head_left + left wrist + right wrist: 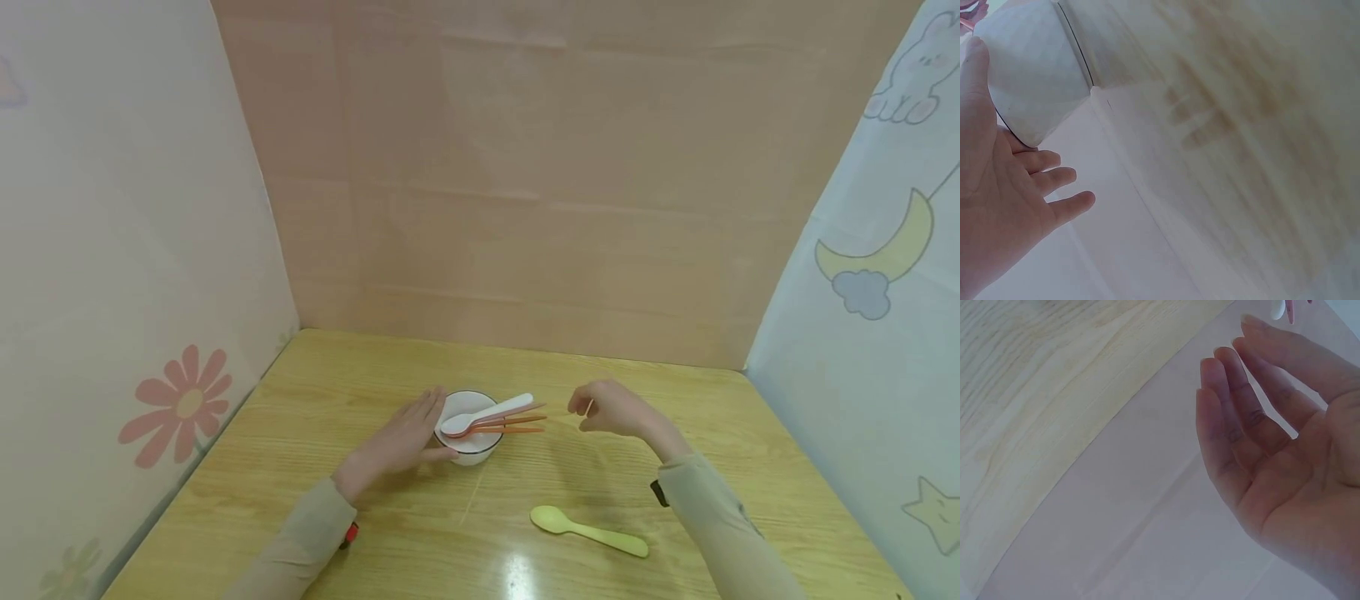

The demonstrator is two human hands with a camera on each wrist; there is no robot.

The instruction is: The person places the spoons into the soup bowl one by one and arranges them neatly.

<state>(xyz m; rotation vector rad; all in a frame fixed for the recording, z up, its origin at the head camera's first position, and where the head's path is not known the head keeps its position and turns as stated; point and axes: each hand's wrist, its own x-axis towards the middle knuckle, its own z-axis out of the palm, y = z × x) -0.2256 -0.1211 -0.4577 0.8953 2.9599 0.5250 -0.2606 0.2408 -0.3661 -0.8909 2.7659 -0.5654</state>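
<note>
My left hand (401, 433) lies against the left side of a white bowl (474, 457) with a dark rim. Its thumb is at the near side and its straight fingers are at the far side; in the left wrist view the fingers are spread beside the bowl (1035, 69). A white spoon (495, 410) leans in the bowl, over a pink handle (531, 407) and orange utensils (525, 430) whose handles stick out to the right. My right hand (613, 408) hovers to the right of these handles, fingers loosely bent and holding nothing (1291, 456).
A yellow-green spoon (600, 536) lies on the wooden table (360, 375), nearer to me and right of the bowl. A plain tan sheet (525, 250) stands behind the table, with printed white sheets (187, 250) at the left and right sides.
</note>
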